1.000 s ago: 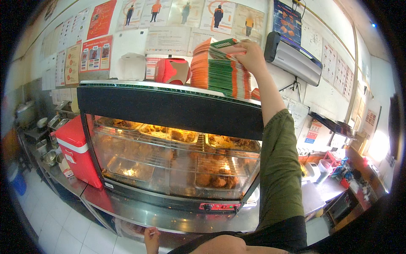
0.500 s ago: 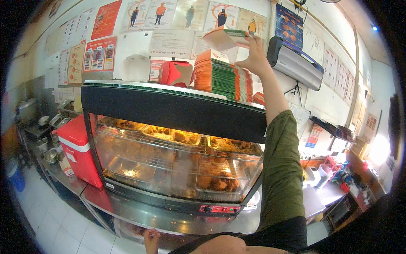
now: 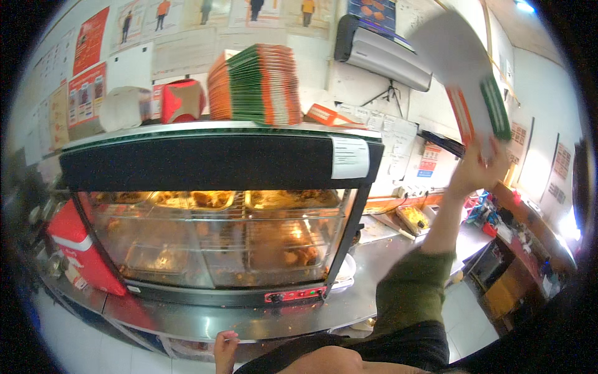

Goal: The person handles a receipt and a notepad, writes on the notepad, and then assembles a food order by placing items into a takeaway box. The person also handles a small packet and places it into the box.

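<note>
Raised at the upper right, my right hand (image 3: 481, 167) grips the lower end of a paperboard food carton (image 3: 458, 56). The carton is white inside, with orange and green striped sides, and is blurred by motion. A tall stack of nested green and orange cartons (image 3: 255, 84) stands on top of the glass food warmer (image 3: 218, 156), to the left of my raised arm. My left hand (image 3: 226, 349) is low at the front edge of the steel counter, with its fingers curled together and nothing visible in them.
Trays of fried food (image 3: 193, 199) sit inside the lit warmer. A red cool box (image 3: 84, 246) stands left of it. On top are a red carton (image 3: 182, 100) and a flat orange carton (image 3: 330, 116). A yellow-filled tray (image 3: 412, 219) lies on the right counter (image 3: 367, 274).
My right hand has carried the carton away from the stack, to the right and downward. The view has turned right. My left hand stays low, fingers still curled.
</note>
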A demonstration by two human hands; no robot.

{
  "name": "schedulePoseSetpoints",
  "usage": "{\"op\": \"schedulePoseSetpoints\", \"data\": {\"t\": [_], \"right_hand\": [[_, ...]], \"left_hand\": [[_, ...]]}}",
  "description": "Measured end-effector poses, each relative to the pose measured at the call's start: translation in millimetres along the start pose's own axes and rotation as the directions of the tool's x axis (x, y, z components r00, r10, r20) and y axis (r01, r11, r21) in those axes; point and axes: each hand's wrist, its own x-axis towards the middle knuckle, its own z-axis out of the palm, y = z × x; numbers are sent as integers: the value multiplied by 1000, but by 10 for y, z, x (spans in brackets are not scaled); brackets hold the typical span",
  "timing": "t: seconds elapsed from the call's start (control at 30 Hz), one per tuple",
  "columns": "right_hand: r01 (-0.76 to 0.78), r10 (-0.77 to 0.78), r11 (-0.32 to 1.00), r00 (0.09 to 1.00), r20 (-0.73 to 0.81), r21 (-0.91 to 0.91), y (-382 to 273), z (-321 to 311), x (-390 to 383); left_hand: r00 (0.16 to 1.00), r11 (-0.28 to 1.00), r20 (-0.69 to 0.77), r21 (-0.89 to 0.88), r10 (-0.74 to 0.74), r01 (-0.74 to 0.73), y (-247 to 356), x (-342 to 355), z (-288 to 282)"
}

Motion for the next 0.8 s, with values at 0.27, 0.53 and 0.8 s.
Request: {"op": "schedulePoseSetpoints", "data": {"t": [0.27, 0.53, 0.8], "right_hand": [[-249, 380, 879, 881, 281, -407, 1039, -2369, -762], [-683, 646, 431, -222, 730, -590, 1183, -2874, -1264], [-884, 558, 88, -339, 758, -460, 994, -2942, -2287]], "left_hand": [[910, 977, 390, 200, -144, 69, 862, 414, 1286], [791, 875, 573, -247, -215, 416, 566, 643, 2926], [640, 513, 756, -499, -136, 699, 562, 107, 4063]]}}
